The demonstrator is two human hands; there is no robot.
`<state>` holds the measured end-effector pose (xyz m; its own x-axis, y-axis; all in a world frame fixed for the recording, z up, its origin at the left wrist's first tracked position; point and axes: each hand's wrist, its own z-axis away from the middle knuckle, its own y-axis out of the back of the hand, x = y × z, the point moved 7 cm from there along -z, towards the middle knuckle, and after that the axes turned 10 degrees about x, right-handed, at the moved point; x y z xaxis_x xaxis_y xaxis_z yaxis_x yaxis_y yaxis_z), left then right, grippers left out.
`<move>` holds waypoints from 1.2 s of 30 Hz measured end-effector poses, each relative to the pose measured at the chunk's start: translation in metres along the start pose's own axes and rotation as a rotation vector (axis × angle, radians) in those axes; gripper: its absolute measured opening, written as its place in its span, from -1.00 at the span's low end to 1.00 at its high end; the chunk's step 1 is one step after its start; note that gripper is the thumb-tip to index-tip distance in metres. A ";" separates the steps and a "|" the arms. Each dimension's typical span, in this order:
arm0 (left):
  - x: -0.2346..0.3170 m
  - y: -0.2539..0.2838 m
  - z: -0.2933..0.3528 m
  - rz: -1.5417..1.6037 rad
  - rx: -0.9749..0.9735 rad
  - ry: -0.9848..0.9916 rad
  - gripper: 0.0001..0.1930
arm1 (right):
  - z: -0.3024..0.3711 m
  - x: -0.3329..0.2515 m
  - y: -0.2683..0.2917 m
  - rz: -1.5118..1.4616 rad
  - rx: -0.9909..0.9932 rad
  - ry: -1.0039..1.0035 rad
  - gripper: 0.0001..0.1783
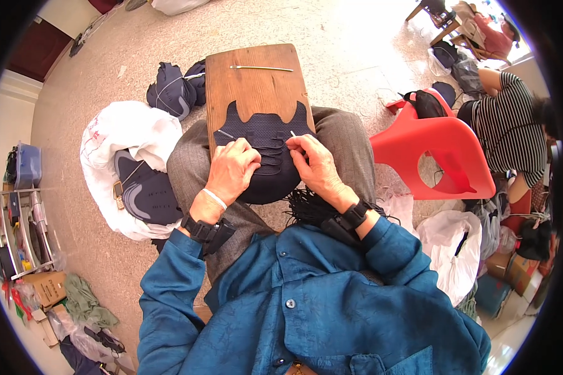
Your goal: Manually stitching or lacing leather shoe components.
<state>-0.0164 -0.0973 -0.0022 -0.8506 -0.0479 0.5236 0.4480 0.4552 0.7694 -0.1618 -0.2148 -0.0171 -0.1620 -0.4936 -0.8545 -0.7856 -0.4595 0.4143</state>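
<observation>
A dark navy shoe upper [270, 125] lies flat on the wooden board [256, 87] across my lap, its black shoelace [270, 156] zigzagging over the middle. My left hand [233, 167] is closed at the upper's left side, and a pale lace tip [225, 134] sticks out beyond its fingers. On the right side, my right hand [316, 165] pinches the other lace end, whose whitish tip [293, 133] shows above the thumb and forefinger. The fingers hide part of the lace on both sides. A thin metal needle-like tool [261, 69] rests near the board's far end.
A white sack [97, 147] with more uppers [150, 194] stands left of my knee. Bundled dark uppers [169, 90] lie beyond it. A bunch of black laces [306, 209] lies on my lap. A red plastic chair [413, 137] and a person in stripes [510, 125] are at right.
</observation>
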 end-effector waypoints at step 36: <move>-0.030 0.009 0.020 0.089 0.323 0.249 -0.82 | -0.001 -0.004 -0.003 0.065 -0.037 0.137 -0.87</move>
<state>0.0072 -0.0745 -0.0182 -0.7026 -0.1911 0.6854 0.3736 0.7207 0.5840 -0.1584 -0.2119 -0.0147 -0.1271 -0.6180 -0.7759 -0.7534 -0.4487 0.4807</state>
